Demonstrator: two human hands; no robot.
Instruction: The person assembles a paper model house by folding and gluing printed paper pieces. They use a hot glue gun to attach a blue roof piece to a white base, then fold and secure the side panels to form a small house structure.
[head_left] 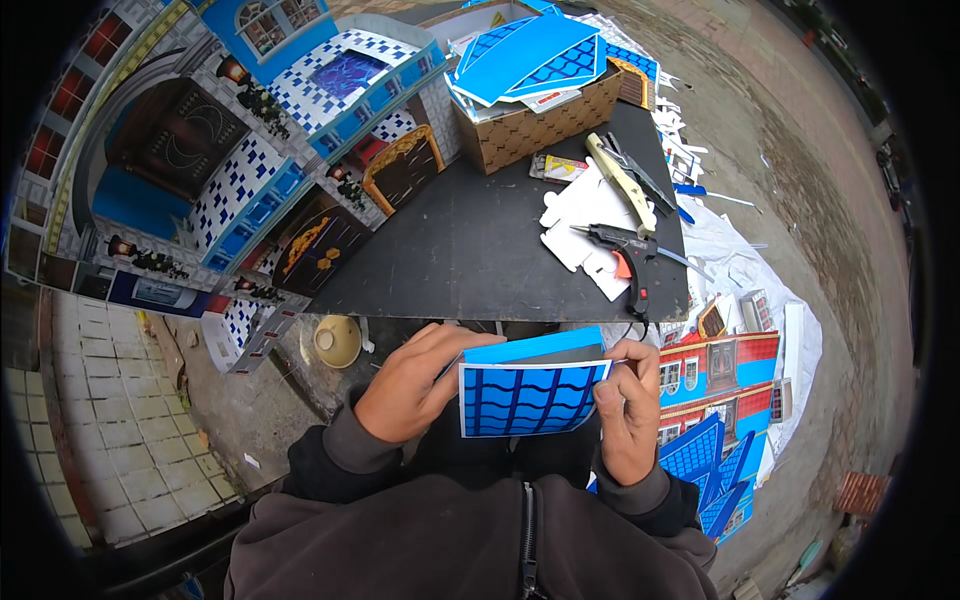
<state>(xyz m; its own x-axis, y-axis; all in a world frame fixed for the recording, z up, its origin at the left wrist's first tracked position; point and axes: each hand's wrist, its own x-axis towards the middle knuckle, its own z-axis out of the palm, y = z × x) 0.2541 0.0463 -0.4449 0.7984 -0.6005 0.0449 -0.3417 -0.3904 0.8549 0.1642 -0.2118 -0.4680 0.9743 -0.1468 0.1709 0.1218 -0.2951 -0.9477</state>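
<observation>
Model house [250, 150] at 10 o'clock looks largely assembled; box [530, 110] at 12 and pile [720, 440] at 4 hold more cut pieces, so roofing likely remains. Blue roof panel [528, 390] is at centre, above the lap. Left hand [415, 385] grips its left edge, right hand [630, 405] pinches its right edge. Glue gun [625, 250] lies on the black board [470, 250] at 1.
</observation>
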